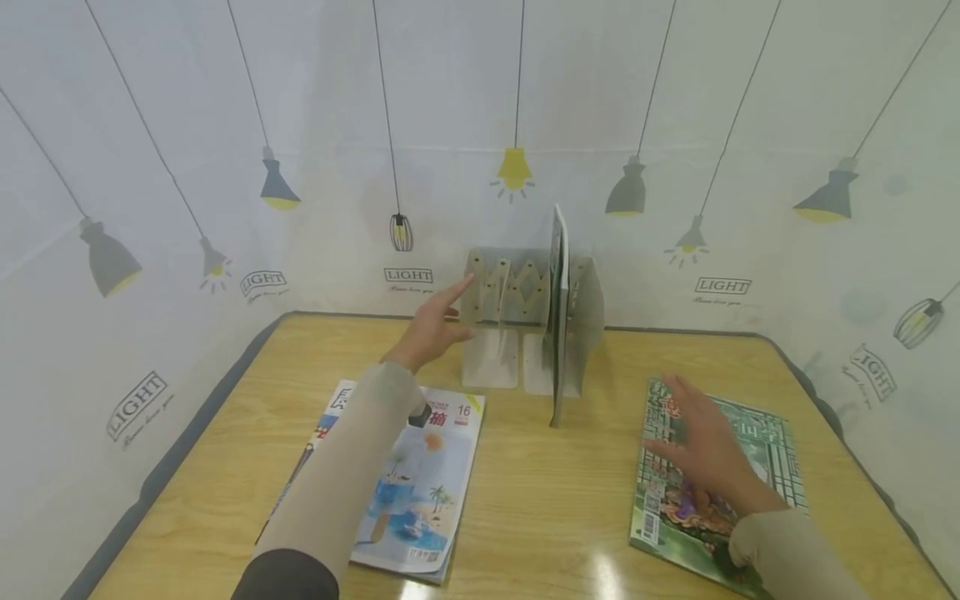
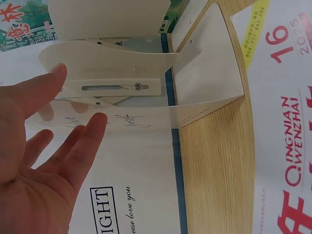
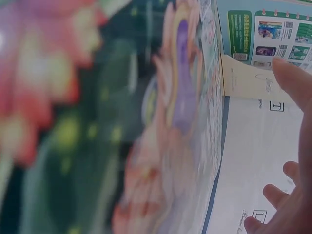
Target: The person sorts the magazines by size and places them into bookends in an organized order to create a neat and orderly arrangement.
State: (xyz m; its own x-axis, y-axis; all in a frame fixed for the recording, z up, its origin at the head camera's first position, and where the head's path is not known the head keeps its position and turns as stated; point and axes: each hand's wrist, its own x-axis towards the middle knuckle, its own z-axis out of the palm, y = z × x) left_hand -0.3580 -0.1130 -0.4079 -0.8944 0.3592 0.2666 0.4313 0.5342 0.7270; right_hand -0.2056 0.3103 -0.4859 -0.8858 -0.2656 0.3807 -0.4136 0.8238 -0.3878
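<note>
My left hand [image 1: 433, 327] reaches to the left end of a white expandable book rack [image 1: 491, 367]. In the left wrist view its fingers [image 2: 83, 151] are loosely extended beside the rack's end panel [image 2: 141, 116]; whether they touch it, I cannot tell. A magazine [image 1: 559, 325] stands upright in the rack's right part, its near edge jutting out. Over a green-covered magazine [image 1: 765, 433] lying at the right hovers my right hand [image 1: 705, 442], fingers spread and holding nothing. Under my left forearm lies a magazine with a beach picture [image 1: 427, 492], overlapping another one beneath.
The wood-grain table [image 1: 540, 500] has a dark edge and backs onto a white curtain [image 1: 450, 100] printed with hanging lamps. Bare tabletop shows between the flat magazines, in front of the rack.
</note>
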